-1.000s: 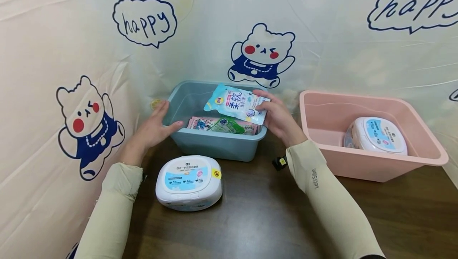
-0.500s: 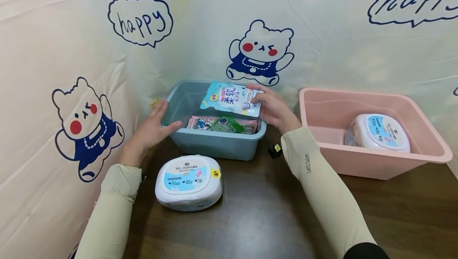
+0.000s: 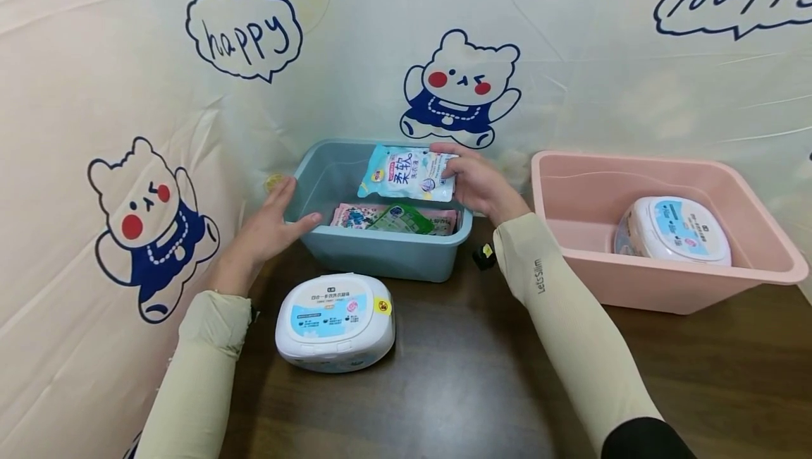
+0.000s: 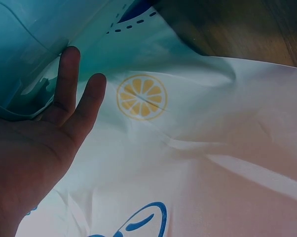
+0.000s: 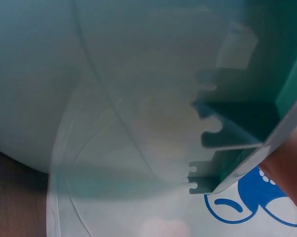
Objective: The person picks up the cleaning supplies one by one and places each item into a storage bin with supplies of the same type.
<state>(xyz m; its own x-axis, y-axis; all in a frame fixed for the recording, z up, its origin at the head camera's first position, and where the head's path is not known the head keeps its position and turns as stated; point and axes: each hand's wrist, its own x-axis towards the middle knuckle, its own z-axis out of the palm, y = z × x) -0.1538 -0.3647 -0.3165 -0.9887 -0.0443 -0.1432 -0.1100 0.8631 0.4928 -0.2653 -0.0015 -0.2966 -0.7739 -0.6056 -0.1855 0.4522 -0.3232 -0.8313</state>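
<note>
My right hand point(image 3: 483, 184) pinches a light-blue laundry detergent pouch point(image 3: 406, 174) by its right end, over the right back part of a blue-grey plastic bin point(image 3: 380, 254). At the bin's left side, my left hand point(image 3: 261, 235) rests with fingers spread and the thumb at the rim. From the left wrist, that hand point(image 4: 37, 148) shows straight fingers beside the bin's outer wall. Inside the bin lie a green packet point(image 3: 402, 219) and a pink, patterned packet point(image 3: 352, 216). The right wrist view has the bin's underside point(image 5: 114, 113) and an edge of the hand; the pouch is hidden there.
In front of the bin, a white lidded tub point(image 3: 333, 318) stands on the dark wood table point(image 3: 457, 374). A pink bin point(image 3: 660, 283) at the right contains a similar white tub point(image 3: 685, 230). Printed cloth point(image 3: 355, 57) hangs behind and at the left.
My right hand has shifted the pouch slightly left and back over the bin. My left hand has stayed at the rim. The head view has tilted a little.
</note>
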